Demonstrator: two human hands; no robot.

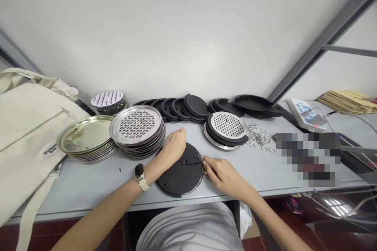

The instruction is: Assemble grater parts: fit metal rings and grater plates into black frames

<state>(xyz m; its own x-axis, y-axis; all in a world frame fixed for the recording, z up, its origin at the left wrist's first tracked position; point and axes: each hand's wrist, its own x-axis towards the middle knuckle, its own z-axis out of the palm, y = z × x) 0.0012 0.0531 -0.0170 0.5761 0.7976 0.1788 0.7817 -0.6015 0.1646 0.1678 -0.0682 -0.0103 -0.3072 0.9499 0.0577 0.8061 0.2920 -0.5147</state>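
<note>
A round black disc with a metal rim lies upside down on the grey table in front of me. My left hand, with a watch on the wrist, rests flat on the disc's upper left edge, fingers curled over it. My right hand pinches a small metal ring at the disc's right edge, next to a black tab on its back.
Behind stand a stack of perforated metal plates, plain metal pans, black rubber rings, finished grater discs and loose metal rings. A cream bag lies at left. A white power strip and cables sit at right.
</note>
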